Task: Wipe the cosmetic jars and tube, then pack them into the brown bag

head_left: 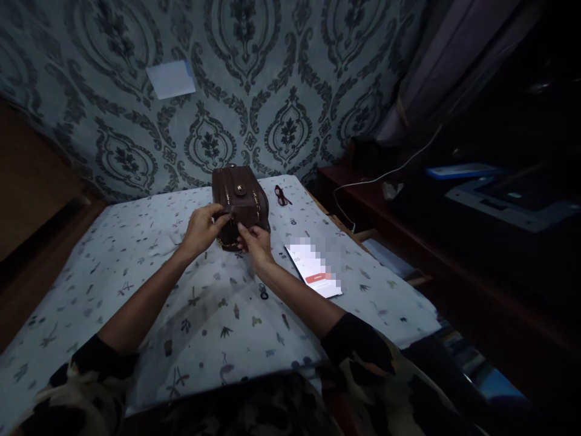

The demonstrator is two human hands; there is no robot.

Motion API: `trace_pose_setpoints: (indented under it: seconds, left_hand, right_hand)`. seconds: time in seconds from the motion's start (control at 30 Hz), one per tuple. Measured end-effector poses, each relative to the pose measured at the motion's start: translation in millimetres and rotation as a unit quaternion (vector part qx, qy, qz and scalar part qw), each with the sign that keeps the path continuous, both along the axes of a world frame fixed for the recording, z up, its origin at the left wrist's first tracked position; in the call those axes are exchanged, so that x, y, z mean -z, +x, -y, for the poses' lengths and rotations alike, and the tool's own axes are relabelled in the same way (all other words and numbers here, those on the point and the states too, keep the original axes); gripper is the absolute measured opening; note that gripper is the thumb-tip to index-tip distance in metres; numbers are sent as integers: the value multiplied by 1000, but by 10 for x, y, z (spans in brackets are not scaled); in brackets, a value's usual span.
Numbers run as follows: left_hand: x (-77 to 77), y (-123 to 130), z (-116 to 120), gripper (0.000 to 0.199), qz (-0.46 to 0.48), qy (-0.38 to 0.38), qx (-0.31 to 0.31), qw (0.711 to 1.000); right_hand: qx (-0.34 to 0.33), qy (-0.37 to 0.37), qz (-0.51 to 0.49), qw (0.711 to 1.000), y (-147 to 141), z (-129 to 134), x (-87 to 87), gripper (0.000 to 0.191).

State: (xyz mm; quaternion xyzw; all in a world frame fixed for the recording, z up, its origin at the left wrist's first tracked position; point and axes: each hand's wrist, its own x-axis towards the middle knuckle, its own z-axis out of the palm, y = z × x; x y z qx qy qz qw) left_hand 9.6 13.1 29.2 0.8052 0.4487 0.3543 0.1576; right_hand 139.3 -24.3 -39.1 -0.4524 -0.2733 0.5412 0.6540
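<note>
A brown handbag (247, 209) with gold-coloured chain trim and a clasp on its flap rests on the white patterned cloth, near the wall. My left hand (203, 229) is closed at the bag's front left, thumb and fingers pinching its brown material. Close beside it, my right hand (256, 244) is at the bag's lower front, thumb and fingertips pressed together. Whatever small part those right fingertips grip is too dark to make out.
A lit phone (313, 269) lies right of my right forearm. Dark-framed glasses (282, 197) lie right of the bag. Patterned wallpaper stands behind, with a white sheet (171, 79) on it. A white cable (385, 177) runs over the dark reddish furniture (338, 175) at right.
</note>
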Motion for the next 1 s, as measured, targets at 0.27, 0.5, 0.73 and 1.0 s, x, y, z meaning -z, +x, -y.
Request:
trace_pose_setpoints:
  seconds: [0.27, 0.5, 0.73, 1.0]
  left_hand:
    - [39, -21, 11, 19, -13, 5, 5, 1000]
    - [129, -41, 44, 23, -33, 23, 21, 999]
    - [120, -26, 112, 19, -85, 60, 18, 994]
    - [89, -5, 199, 15, -203, 140, 5, 969]
  right_hand:
    - [5, 12, -14, 1000, 12, 49, 25, 34]
    - [9, 14, -21, 1000, 0, 41, 44, 31]
    - [8, 17, -27, 999, -3, 31, 57, 30]
    - [17, 20, -40, 999, 3, 58, 54, 31]
